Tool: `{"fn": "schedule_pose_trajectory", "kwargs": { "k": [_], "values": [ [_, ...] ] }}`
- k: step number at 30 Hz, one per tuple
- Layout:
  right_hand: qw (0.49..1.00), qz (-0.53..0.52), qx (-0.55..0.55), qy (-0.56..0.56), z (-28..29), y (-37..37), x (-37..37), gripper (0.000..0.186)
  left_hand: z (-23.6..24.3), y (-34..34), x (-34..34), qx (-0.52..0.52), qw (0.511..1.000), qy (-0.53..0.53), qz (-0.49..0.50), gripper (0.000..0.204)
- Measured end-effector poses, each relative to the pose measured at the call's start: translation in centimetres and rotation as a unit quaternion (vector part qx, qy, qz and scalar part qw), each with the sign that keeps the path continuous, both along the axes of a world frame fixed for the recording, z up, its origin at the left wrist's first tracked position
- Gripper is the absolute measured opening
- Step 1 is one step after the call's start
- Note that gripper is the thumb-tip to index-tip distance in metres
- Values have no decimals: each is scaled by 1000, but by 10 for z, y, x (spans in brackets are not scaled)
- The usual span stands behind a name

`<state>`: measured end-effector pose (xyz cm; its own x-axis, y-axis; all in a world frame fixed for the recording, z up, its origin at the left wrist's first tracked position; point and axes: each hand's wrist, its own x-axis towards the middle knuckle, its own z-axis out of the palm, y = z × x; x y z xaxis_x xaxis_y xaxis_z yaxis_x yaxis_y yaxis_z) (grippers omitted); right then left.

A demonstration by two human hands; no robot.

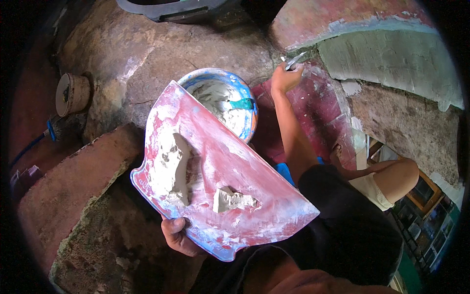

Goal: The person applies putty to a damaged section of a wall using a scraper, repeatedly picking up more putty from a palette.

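Note:
My left hand (178,237) grips the lower edge of a plastic mixing board (230,164), a flat reddish panel with a blue rim, smeared white. A tall lump of white putty (171,166) and a smaller lump (232,200) sit on it. Stretched out to the upper right, my right hand (288,78) is closed around a putty knife (295,60) whose blade carries some white. The blade is near the base of a freshly coated grey wall band (387,59). Partly behind the board stands a blue-rimmed bucket (253,117) of white putty, with a green-handled tool (241,104) in it.
A small round tub (73,94) stands at left, near a blue-handled brush (51,130). A dark basin (176,12) is at the top edge. A low, rough-edged ledge (83,186) lies at lower left. Red tiled floor (318,105) shows under my right arm.

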<state>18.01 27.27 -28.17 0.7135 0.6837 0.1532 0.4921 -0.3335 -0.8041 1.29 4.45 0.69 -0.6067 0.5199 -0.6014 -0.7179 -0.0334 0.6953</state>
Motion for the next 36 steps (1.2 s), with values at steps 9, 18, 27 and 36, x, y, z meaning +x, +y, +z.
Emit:
{"fn": "schedule_pose_trajectory", "kwargs": {
  "k": [9,18,27,36],
  "values": [
    [998,-4,-57,-2,-2,15,-18,23,4,6,4,-30,999,-15,-1,59],
    [999,-33,-21,-33,-1,34,-34,31,-1,4,6,-41,999,21,5,60],
    [994,35,-76,69,-3,10,-49,26,6,8,6,-55,998,-5,2,58],
    [1000,21,5,1,-4,5,1,19,4,7,6,-34,999,-8,13,56]
  ]
}}
